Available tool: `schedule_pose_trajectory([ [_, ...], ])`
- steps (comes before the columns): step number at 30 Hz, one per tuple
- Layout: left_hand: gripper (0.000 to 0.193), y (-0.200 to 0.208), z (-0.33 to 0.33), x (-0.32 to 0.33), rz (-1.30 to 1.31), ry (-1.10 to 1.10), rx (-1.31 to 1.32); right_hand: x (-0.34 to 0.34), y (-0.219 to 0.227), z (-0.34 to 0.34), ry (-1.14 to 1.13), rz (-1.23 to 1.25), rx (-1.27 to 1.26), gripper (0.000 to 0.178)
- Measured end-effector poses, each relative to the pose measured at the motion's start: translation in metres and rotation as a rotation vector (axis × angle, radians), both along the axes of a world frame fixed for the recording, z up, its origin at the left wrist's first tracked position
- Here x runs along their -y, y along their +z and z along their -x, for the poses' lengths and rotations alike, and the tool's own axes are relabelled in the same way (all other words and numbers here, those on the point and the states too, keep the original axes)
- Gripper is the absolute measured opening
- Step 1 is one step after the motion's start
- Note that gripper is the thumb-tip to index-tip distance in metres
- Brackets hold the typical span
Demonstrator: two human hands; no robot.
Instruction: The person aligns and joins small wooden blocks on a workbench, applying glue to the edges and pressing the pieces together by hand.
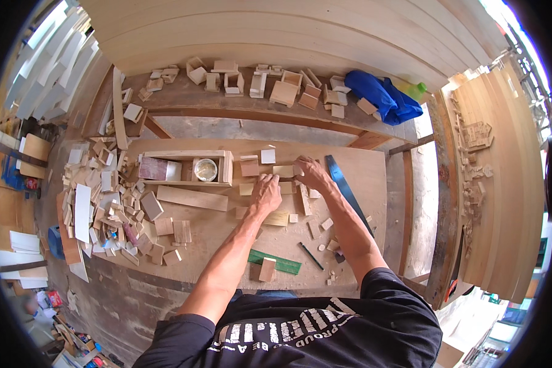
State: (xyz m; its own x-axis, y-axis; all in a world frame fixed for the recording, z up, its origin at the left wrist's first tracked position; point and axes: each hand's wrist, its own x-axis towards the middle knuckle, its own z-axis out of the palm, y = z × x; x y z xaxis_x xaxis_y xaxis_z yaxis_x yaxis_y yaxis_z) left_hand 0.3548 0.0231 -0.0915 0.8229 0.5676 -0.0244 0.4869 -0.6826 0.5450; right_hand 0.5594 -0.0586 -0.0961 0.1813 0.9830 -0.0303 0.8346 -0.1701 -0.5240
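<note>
A small, pale wooden block (283, 172) lies between my two hands on the worktable. My left hand (266, 192) is closed, its fingertips pinched at the block's near left corner. Curled fingers of my right hand (313, 173) grip its right end; the fingertips are partly hidden. Around them lie more wood pieces: a reddish-brown block (249, 168), a white square piece (268, 156), a pale block (277, 219) and an upright-lying strip (305, 199). Right of my right hand rests a blue handsaw (348, 191).
A wooden box (187, 154) holding a round tub (205, 170) stands left of my hands. Scrap wood (113, 208) is heaped further left. Nearer me are a green ruler (282, 263) and a dark pen (311, 256). Behind, a shelf (227, 110) carries wooden pieces and blue cloth (380, 92).
</note>
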Motion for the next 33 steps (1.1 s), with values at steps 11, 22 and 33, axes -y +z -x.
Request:
schedule_pose_trajectory([
  [11, 0.037, 0.009, -0.001, -0.005, 0.013, -0.038, -0.02, 0.006, 0.019, 0.015, -0.054, 0.021, 0.168, 0.046],
  [22, 0.042, 0.012, 0.005, -0.014, 0.07, -0.041, -0.027, 0.004, 0.031, 0.015, -0.004, 0.156, 0.204, 0.059],
  [33, 0.03, 0.096, 0.127, -0.027, 0.122, 0.191, 0.229, 0.067, 0.128, -0.001, -0.4, -0.22, -0.035, 0.066],
])
